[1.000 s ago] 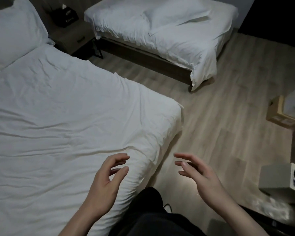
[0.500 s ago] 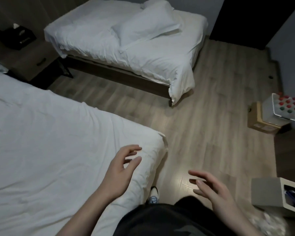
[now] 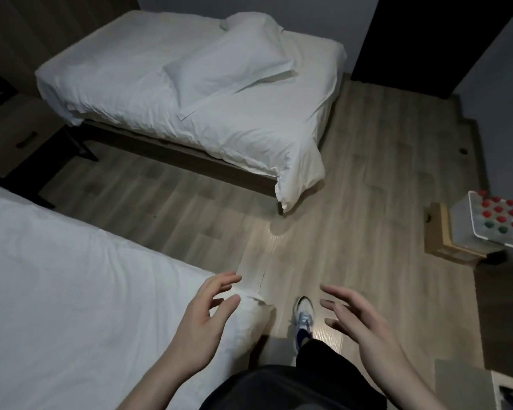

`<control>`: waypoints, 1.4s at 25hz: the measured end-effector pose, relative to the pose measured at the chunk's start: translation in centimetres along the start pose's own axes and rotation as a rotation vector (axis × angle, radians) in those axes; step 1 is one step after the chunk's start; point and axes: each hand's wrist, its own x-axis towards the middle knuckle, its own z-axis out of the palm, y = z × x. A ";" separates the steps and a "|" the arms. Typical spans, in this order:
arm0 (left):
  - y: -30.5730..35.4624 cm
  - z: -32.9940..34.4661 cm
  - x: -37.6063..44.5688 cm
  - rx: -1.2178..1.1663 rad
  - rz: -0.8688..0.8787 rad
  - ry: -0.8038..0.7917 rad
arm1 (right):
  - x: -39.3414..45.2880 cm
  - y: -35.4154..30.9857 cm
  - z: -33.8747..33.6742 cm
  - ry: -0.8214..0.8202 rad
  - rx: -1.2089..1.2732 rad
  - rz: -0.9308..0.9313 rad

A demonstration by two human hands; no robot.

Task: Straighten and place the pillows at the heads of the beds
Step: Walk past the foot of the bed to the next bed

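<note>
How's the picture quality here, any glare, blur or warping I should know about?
Head view: dim overall; a glare patch on the floor near the far bed corner; wide-angle warping bows the near bed and walls at the edges; both hands, left and right, look slightly soft; the pillow stays readable.

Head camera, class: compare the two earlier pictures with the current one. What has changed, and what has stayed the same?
The view has swung right: the near bed and its pillow slid out left, and the far bed with its skewed pillow came closer. A shoe steps forward. The left hand and right hand stay open, holding nothing.
</note>
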 end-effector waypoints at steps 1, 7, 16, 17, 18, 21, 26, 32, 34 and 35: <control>0.8 0.7 2.1 -0.005 -0.008 0.032 | 2.7 -1.2 -1.3 -0.030 -0.004 -0.003; 7.7 4.5 14.9 -0.027 -0.006 0.192 | 19.9 -9.5 -7.9 -0.204 -0.079 -0.042; 13.1 4.4 25.7 -0.081 -0.043 0.348 | 36.5 -17.4 -9.5 -0.376 -0.123 -0.118; 12.9 4.2 27.6 -0.081 -0.045 0.348 | 37.9 -17.6 -9.7 -0.378 -0.128 -0.102; 12.9 3.9 29.8 -0.084 -0.045 0.342 | 39.2 -17.7 -10.0 -0.372 -0.138 -0.083; 13.5 3.0 37.0 -0.053 0.009 0.318 | 42.8 -18.4 -11.0 -0.299 -0.137 -0.037; 15.7 0.8 48.1 0.031 0.097 0.242 | 48.8 -19.4 -11.7 -0.150 -0.091 -0.023; 18.1 -0.9 55.7 0.006 0.101 0.231 | 57.5 -23.0 -10.0 -0.175 -0.039 -0.015; 17.8 -1.7 57.8 -0.006 0.062 0.264 | 61.4 -24.4 -9.1 -0.207 -0.051 -0.009; 17.7 -2.2 58.9 -0.007 0.037 0.289 | 63.6 -25.0 -8.6 -0.231 -0.075 -0.006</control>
